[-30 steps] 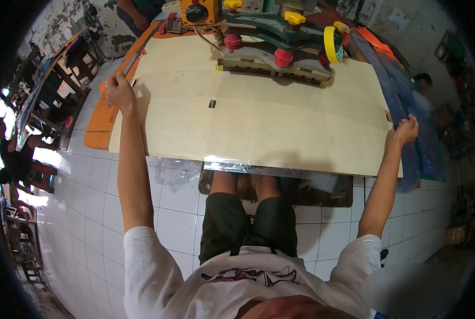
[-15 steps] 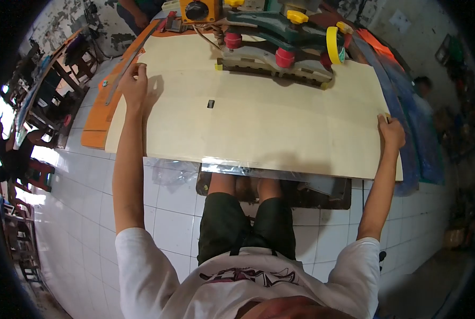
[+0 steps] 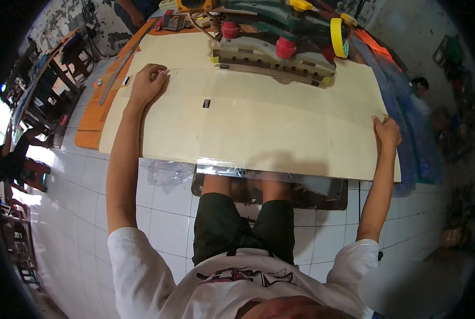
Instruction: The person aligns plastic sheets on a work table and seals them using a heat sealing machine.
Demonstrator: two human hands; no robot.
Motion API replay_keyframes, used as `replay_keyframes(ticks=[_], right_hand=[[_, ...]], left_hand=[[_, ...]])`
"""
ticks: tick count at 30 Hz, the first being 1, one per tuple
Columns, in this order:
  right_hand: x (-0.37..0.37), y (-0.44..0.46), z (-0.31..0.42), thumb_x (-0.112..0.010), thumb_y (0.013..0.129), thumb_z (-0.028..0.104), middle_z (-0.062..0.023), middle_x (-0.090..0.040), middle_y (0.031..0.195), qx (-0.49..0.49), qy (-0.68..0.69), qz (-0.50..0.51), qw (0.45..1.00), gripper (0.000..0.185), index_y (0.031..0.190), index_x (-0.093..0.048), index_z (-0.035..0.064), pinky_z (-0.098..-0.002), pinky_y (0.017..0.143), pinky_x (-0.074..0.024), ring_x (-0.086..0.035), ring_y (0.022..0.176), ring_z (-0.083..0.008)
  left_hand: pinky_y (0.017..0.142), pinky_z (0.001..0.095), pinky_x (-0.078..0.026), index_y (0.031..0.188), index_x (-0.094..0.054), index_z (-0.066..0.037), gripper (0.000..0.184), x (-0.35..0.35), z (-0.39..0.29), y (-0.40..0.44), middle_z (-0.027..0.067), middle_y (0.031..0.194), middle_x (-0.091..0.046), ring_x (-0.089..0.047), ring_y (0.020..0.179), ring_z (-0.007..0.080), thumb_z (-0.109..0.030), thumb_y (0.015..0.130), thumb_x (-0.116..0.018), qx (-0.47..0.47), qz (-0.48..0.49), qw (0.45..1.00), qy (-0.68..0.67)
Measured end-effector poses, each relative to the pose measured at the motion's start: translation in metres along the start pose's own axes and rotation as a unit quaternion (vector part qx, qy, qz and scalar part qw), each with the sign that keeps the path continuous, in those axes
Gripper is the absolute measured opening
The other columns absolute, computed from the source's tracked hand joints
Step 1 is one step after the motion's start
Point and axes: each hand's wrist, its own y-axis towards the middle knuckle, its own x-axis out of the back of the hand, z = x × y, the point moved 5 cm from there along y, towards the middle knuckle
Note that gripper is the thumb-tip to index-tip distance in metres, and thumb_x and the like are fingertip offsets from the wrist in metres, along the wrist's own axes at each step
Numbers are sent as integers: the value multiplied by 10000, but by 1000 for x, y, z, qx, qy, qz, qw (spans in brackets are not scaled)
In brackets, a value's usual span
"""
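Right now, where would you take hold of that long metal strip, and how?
Probably by its near end, pinched across its narrow width, with the left hand coming from the outer left side: the metal strip looks thin and flat on the orange tabletop, with the cream sheet to its right.

Sheet (image 3: 280, 127) on tabletop (image 3: 90, 125); left hand (image 3: 148, 84) over its left part, right hand (image 3: 388, 132) at its right edge. Left of left hand: strip (image 3: 110, 81), on tabletop. Right of left hand: tab (image 3: 206, 103), on sheet. Ahead, between the hands: machine (image 3: 259, 47), over sheet's far side. Ahead of right hand, leftward: tape roll (image 3: 336, 39). Right of right hand: plastic sheeting (image 3: 421, 154).
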Motion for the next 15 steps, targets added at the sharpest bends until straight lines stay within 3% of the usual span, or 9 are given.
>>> replay_keyframes(ticks=[5, 6, 7, 9, 11, 12, 14, 15], right_hand=[[-16, 10, -11, -731, 803, 461, -183, -685, 1121, 61, 111, -79, 989, 494, 1077, -705, 51, -410, 887, -506, -659, 1037, -336], [7, -4, 0, -709, 842, 349, -158, -685, 1049, 102, 222, -86, 966, 385, 1048, -695, 24, -377, 850, -503, -657, 949, -315], [33, -20, 13, -687, 881, 238, -132, -684, 977, 143, 330, -93, 928, 277, 1019, -685, -3, -344, 813, -501, -655, 861, -293], [88, -87, 35, -642, 901, 89, -100, -645, 856, 304, 378, -213, 848, 125, 958, -663, -21, -310, 753, -481, -607, 775, -238], [125, -156, 34, -642, 886, 25, -104, -635, 841, 445, 294, -314, 785, 59, 911, -652, -27, -348, 745, -491, -605, 773, -242], [133, -183, 25, -670, 898, 113, -125, -652, 813, 508, 289, -389, 712, 120, 888, -650, -4, -414, 695, -483, -613, 702, -266], [144, -219, -1, -662, 911, 117, -130, -638, 797, 553, 367, -427, 615, 122, 931, -643, -2, -432, 665, -468, -593, 671, -258], [150, -224, -15, -665, 915, 131, -137, -644, 799, 503, 426, -461, 594, 142, 946, -643, -6, -414, 651, -466, -586, 661, -245]], left_hand=[[824, 383, -514, 1024, -709, -28, 286, -9, 0, -4, 155, 1078, -663, -652, 903, 319, -257, 883, -611, -43, 42, 997, 49], [824, 383, -514, 1024, -709, -28, 286, -8, -3, -5, 155, 1078, -663, -652, 903, 319, -257, 883, -611, -41, 38, 997, 48], [819, 387, -513, 1018, -709, -38, 277, -7, -7, -7, 150, 1069, -660, -647, 892, 318, -257, 881, -612, -31, 49, 997, 48], [814, 390, -512, 1013, -710, -48, 267, -5, -11, -6, 144, 1061, -657, -642, 881, 316, -257, 879, -614, -15, 54, 997, 47], [820, 400, -508, 1025, -709, -69, 258, -5, -14, -8, 135, 1058, -653, -639, 903, 303, -259, 876, -618, -28, 58, 995, 75], [820, 400, -508, 1025, -709, -69, 258, -6, -12, -8, 135, 1058, -653, -639, 903, 303, -259, 876, -618, -25, 57, 995, 75], [826, 406, -507, 1030, -707, -80, 256, -7, -11, -7, 134, 1058, -652, -634, 920, 293, -267, 877, -623, -58, 45, 993, 96], [826, 406, -507, 1030, -707, -80, 256, -8, -11, -6, 134, 1058, -652, -634, 920, 293, -267, 877, -623, -57, 45, 993, 97]])
